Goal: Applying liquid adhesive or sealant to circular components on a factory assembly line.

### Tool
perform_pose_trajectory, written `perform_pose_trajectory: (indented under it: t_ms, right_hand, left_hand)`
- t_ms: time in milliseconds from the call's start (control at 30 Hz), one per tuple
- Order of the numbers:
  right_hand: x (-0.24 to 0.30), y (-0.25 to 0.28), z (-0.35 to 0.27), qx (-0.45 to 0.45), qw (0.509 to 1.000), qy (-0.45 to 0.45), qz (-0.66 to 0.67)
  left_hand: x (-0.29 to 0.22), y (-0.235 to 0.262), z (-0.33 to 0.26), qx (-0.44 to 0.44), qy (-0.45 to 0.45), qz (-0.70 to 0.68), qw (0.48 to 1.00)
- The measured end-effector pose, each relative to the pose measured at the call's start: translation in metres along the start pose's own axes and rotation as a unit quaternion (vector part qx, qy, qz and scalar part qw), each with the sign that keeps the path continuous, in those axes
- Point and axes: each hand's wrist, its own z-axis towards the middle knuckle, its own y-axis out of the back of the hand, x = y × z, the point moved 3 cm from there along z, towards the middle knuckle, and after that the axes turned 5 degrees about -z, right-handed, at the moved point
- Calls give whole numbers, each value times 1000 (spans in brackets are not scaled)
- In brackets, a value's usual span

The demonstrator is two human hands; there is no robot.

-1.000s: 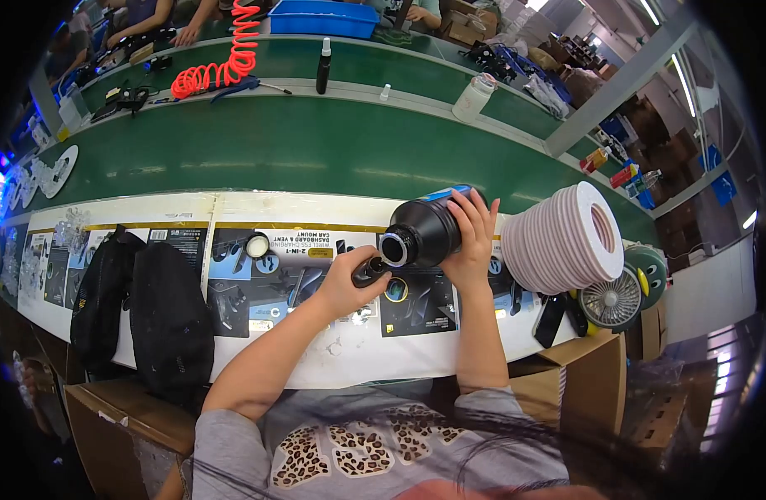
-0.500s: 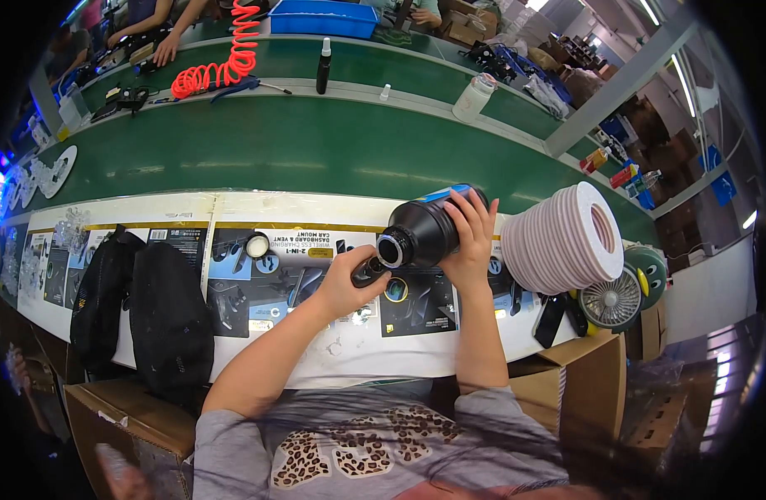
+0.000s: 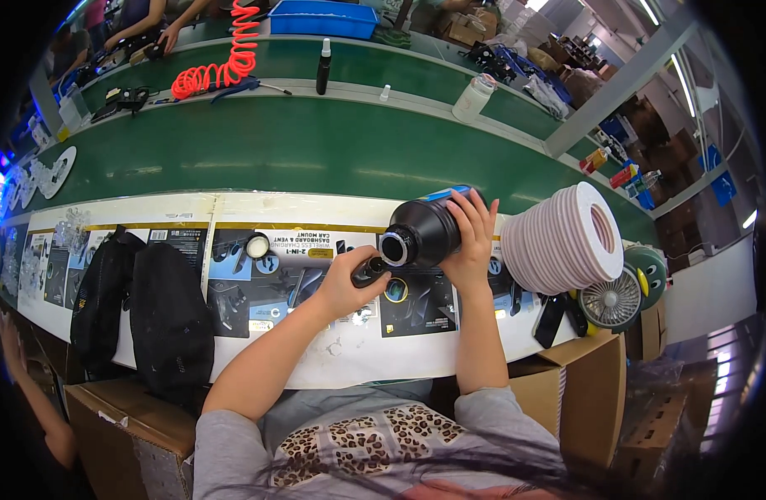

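My right hand (image 3: 470,237) is wrapped round a large black bottle (image 3: 423,227) with a blue label edge. The bottle lies tilted, its uncapped mouth facing down and left. Just below that mouth, my left hand (image 3: 350,282) grips a small black bottle (image 3: 369,271) with its opening turned up. The two mouths are very close; whether they touch I cannot tell, and no stream of liquid shows. A round cap (image 3: 257,245) with a pale inside lies on the printed table cover (image 3: 325,354), to the left of my hands.
White foam rings (image 3: 558,242) are stacked on their side at the right, beside a small fan (image 3: 610,300). Two black pouches (image 3: 170,317) lie at the left. Beyond runs a green conveyor belt (image 3: 275,154), with a white bottle (image 3: 475,97) and a black spray bottle (image 3: 324,67) past it.
The large bottle has shifted slightly, its mouth a little to the right. My left hand has barely moved. At the lower left, another person's forearm has come further into view.
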Motion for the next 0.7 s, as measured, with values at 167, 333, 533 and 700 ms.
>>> perform_pose_trajectory:
  t_ms: [167, 333, 533, 700]
  right_hand:
    - [-1, -2, 0, 8, 1000, -2, 4]
    - [-1, -1, 0, -11, 999, -32, 33]
    - [-2, -6, -4, -19, 964, -181, 195]
    - [-11, -16, -17, -16, 881, -336, 332]
  left_hand:
    - [2, 1, 0, 1, 14, 3, 1000]
    - [-6, 0, 1, -4, 12, 20, 1000]
    - [-10, -2, 1, -22, 7, -16, 1000]
    - [-5, -3, 1, -17, -22, 18, 999]
